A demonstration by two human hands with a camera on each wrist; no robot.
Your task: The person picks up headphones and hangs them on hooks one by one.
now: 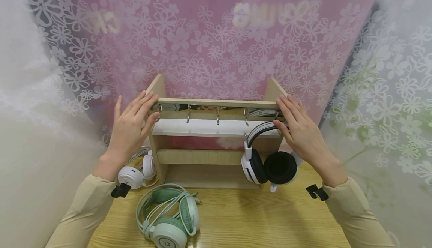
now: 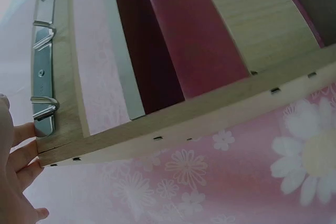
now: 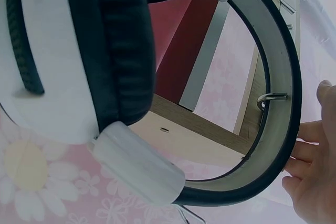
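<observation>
A pale wooden rack with a row of metal hooks along its upper bar stands in front of me. My left hand rests on its upper left corner with fingers extended. On the upper right corner lies my right hand, its fingers also extended. White headphones with black ear pads hang from the rightmost hook; the right wrist view shows that hook inside the headband. My right thumb overlaps the headband in the head view. In the left wrist view, my left fingertips touch the rack's corner beside the end hook.
Mint-green headphones with a bundled cable lie on the wooden table in front of the rack. White headphones sit left of it, partly behind my left forearm. Floral curtains hang behind and at both sides.
</observation>
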